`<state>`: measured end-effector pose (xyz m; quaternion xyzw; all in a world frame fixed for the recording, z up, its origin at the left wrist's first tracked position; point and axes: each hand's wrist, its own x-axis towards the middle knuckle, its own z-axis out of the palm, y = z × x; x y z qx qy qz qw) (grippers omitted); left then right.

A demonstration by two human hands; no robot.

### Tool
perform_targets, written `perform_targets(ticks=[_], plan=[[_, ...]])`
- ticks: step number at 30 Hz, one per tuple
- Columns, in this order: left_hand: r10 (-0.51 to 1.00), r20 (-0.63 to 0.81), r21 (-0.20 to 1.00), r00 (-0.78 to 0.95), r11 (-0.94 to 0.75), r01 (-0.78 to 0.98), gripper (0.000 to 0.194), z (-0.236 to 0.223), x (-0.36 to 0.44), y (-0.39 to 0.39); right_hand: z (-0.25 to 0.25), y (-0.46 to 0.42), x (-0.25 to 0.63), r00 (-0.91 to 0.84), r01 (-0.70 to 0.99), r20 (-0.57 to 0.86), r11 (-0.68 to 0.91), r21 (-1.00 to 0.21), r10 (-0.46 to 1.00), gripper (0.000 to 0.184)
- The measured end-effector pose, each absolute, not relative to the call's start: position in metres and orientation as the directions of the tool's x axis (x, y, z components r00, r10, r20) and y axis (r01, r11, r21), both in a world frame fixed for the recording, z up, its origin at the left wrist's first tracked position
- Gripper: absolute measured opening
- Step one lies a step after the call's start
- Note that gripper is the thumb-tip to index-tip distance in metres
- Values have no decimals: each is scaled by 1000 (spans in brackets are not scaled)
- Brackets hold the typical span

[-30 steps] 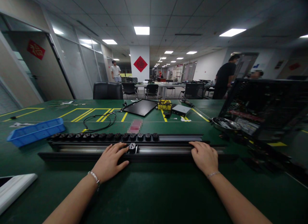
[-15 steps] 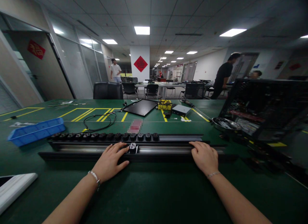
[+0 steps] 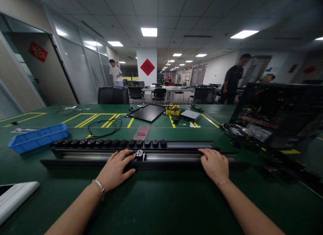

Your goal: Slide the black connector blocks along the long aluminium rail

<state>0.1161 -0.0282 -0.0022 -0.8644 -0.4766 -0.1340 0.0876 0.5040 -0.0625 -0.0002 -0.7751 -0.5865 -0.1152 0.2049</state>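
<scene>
Green table (image 3: 161, 204), hands (image 3: 114, 170) palm-down, touching rail (image 3: 174, 165)

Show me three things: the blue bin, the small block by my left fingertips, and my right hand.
Blue bin (image 3: 42, 140): head view, on its near side wall.
Small block (image 3: 139, 153): head view, on its upper part.
Right hand (image 3: 215, 165): head view, on its back.

Left hand (image 3: 114, 171): silvery bracelet (image 3: 99, 188); right hand (image 3: 215, 166): thinner silvery bracelet (image 3: 224, 182).

On our worktop (image 3: 161, 201), we find two rails (image 3: 174, 165) parallel to the far edge, one behind the other; a bin (image 3: 41, 141) behind their left ends; a screen (image 3: 150, 113) nearer that edge.
</scene>
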Motion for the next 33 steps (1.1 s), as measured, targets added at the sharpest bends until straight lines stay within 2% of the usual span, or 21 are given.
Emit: perform_targets(ticks=[16,33], plan=[[806,312,-19,503,-524,852,48,-4,115,-27,-5,-61,507,280,957,458,-211,-197,844,39],[842,279,38,462,-490,871,45,-1,119,-29,-1,-63,505,280,957,405,-222,-185,870,42]])
